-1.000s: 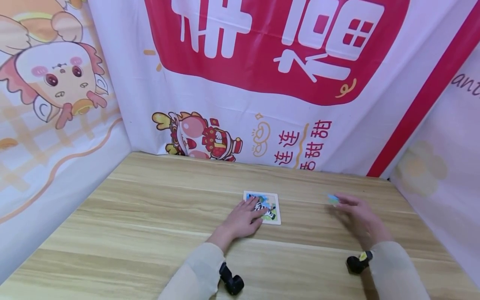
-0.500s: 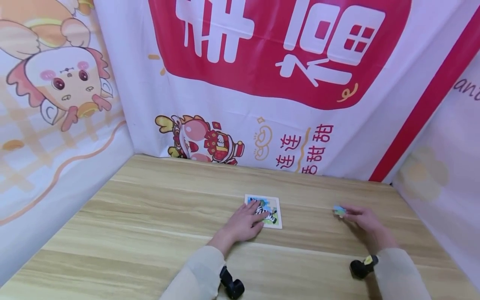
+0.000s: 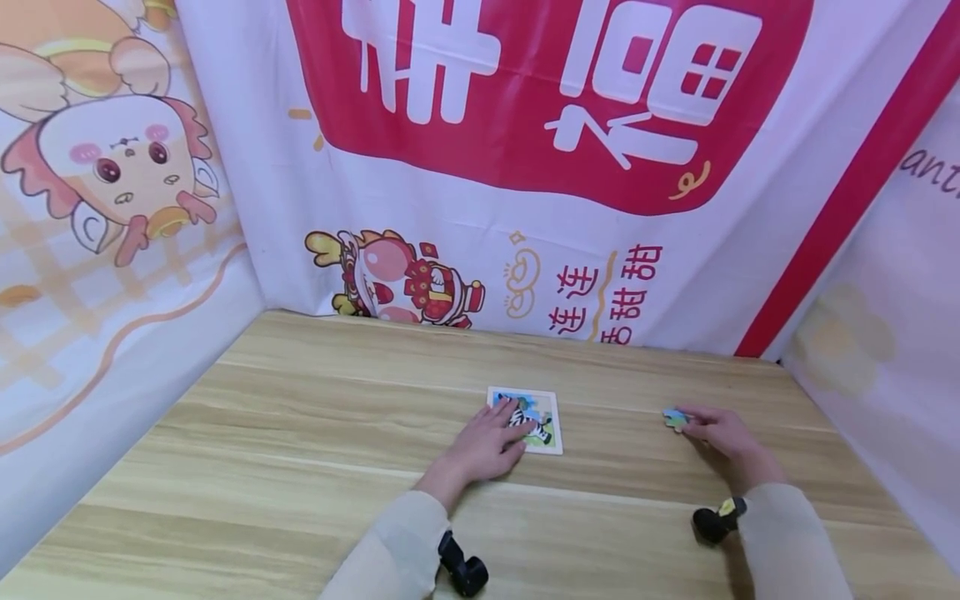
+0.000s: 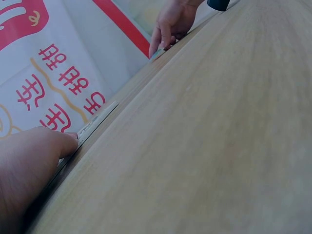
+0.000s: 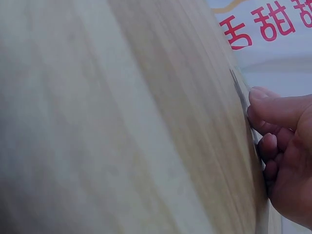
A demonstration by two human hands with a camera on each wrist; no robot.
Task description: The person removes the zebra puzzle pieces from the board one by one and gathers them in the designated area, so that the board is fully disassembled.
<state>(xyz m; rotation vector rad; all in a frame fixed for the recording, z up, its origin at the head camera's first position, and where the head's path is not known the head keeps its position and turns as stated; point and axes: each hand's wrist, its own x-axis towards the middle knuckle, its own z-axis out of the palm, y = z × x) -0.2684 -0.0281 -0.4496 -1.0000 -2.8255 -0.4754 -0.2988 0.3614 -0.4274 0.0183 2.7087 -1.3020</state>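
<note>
A small square puzzle board (image 3: 557, 423) with a zebra picture and a pale border lies on the table. My left hand (image 3: 483, 443) rests on its left part with fingers spread, covering some of the picture. A pale patch shows in the picture's upper right. Away to the right, my right hand (image 3: 726, 433) pinches a blue-and-green puzzle piece (image 3: 674, 419) between thumb and fingers, at or just above the tabletop. In the left wrist view the board (image 4: 100, 118) appears edge-on beside the left thumb. The right wrist view shows the right hand (image 5: 287, 151) low against the wood; the piece is hard to make out.
The wood-grain table (image 3: 300, 433) reaches back to a white and red printed cloth (image 3: 465, 192). More printed cloth hangs along the left side (image 3: 127, 275) and the right side (image 3: 862, 367). A black camera (image 3: 465, 571) sits at the left wrist, another camera (image 3: 716, 523) at the right.
The right hand, blurred a second ago, has come slightly nearer with the puzzle piece and slowed. The piece now faces the head camera more plainly. The left hand has stayed on the board.
</note>
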